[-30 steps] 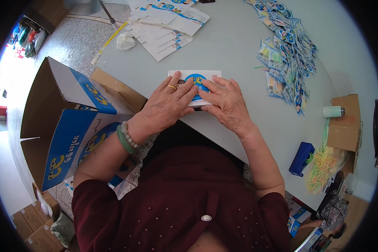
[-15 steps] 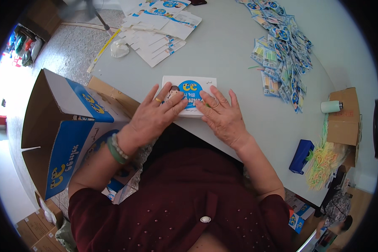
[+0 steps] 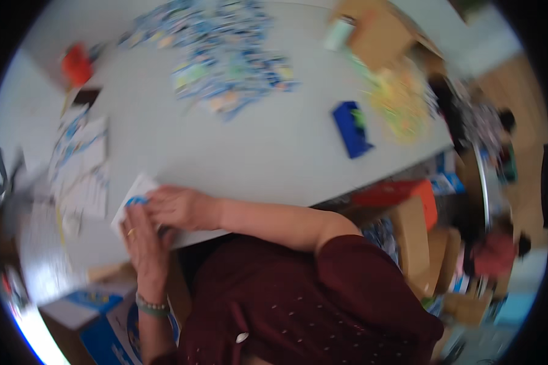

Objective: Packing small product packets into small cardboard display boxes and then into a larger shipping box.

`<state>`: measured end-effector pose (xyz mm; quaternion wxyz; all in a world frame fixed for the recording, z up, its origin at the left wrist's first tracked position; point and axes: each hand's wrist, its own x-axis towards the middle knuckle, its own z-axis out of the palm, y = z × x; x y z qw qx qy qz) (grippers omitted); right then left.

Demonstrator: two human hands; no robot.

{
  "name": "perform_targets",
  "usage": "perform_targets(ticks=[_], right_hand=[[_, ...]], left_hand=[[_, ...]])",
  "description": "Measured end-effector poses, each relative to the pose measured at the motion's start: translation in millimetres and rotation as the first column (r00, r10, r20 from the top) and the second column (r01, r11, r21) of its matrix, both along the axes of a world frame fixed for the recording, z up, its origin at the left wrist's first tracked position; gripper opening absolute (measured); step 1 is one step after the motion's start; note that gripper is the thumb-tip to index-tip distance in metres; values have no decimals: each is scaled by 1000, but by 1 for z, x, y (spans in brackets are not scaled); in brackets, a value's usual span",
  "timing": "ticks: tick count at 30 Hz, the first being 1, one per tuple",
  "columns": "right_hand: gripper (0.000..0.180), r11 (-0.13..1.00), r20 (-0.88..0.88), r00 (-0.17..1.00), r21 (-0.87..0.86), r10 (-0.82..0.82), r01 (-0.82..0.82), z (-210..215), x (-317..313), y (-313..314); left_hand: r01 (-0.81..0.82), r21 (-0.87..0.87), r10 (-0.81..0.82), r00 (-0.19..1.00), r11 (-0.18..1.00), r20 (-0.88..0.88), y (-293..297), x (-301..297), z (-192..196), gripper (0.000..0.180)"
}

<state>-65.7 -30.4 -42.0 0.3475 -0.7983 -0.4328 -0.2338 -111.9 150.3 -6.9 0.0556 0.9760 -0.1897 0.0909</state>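
Note:
A white box (image 3: 138, 187) with a blue printed patch lies near the table's edge at the lower left, mostly covered by my hands. My left hand (image 3: 145, 246) rests on its near part, fingers stretched out and flat; a ring and a green bangle with a bead bracelet show on that arm. Beside it my right hand (image 3: 182, 208) reaches across from the right, its extended fingers laid on the box and touching the left fingers. The picture is smeared, so fine finger detail is lost.
Small blue-and-white packets (image 3: 225, 55) are heaped at the back. Flat white cartons (image 3: 82, 170) lie at the left. A blue tape dispenser (image 3: 351, 131) and yellow-green strands (image 3: 402, 103) sit at the right, near a cardboard box (image 3: 374, 30). An open carton (image 3: 97, 322) stands at the lower left.
The view has swung to the right, so the table, box and hands appear further left and turned. Both hands remain on the box, closer together.

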Motion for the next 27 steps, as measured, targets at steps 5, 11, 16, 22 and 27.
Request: perform_targets(ticks=[5, 11, 16, 22, 27], right_hand=[[25, 929, 106, 940, -153, -323, 337, 16, -20, -71], [27, 16, 1, 16, -195, -1000, 981, 56, -94, -279], [17, -40, -632, -189, -242, -752, 969, 23, -131, -361], [8, 19, -928, -33, -43, -371, 999, 24, -130, -358], [11, -149, -954, -70, -27, -292, 988, 26, -112, -371]], left_hand=[[-26, 214, -11, 985, 977, 172, -7, 10, -23, 65], [-44, 225, -20, 961, 973, 276, -12, 11, -29, 54], [-57, 215, -10, 954, 975, 299, -14, 16, -34, 52], [-47, 190, -18, 945, 981, 325, -15, 15, -36, 51], [-44, 166, -16, 939, 985, 344, -16, 15, -38, 51]])
